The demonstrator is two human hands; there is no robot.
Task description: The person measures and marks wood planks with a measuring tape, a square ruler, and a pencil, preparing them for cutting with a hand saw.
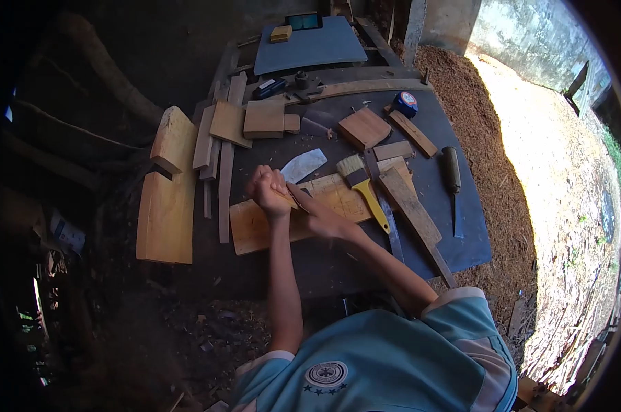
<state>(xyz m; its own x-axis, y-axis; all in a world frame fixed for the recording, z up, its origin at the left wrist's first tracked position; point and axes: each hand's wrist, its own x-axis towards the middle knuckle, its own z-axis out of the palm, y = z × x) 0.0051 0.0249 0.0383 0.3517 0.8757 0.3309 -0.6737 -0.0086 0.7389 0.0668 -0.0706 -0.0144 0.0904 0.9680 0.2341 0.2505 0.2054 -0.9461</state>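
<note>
My left hand (269, 191) is closed in a fist around a small light wooden piece (284, 199), mostly hidden by the fingers. Right beside it, my right hand (322, 217) has its fingers pressed together against that piece; whatever it grips is too small and covered to make out. Both hands are above a light wooden board (252, 233) lying across the dark table (296, 271). A pale curved sheet (305, 165) lies just beyond them. A paintbrush (372, 202) with a yellow handle rests on the board, to the right of my right hand.
Wooden blocks (263, 118) and strips (225, 192) cover the left and back. A large notched timber (166, 213) stands at the left edge. On the right are a tape measure (406, 103), a handled blade (452, 172) and a long wooden piece (410, 206). Shavings (502, 206) cover the floor.
</note>
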